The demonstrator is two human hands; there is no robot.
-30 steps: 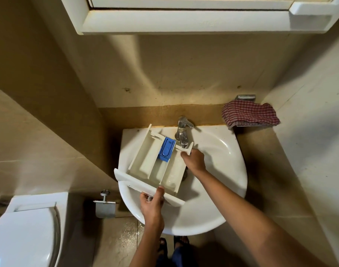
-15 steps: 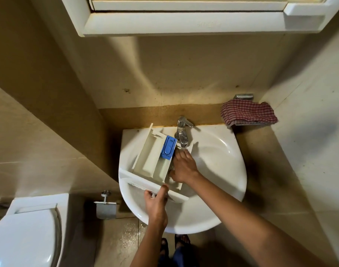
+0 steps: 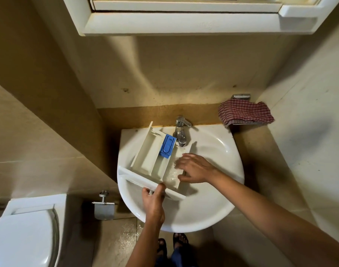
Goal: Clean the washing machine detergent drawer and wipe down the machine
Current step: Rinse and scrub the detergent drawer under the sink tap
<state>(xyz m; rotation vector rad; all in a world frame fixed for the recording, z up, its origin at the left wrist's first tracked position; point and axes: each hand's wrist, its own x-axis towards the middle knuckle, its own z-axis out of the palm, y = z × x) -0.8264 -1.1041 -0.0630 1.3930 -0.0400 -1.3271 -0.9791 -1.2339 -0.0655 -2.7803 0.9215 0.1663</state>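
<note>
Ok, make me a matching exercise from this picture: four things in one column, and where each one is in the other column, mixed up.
Things
1. detergent drawer
2. checked cloth
3. toilet roll holder
4. tap

Places
A. on the wall, low down, left of the basin
B. at the middle of the basin's back rim
C. lying across the basin, its front panel gripped by the left hand
D. hanging in the corner, right of the basin

Pairs: 1-C, 2-D, 3-A, 4-B
</note>
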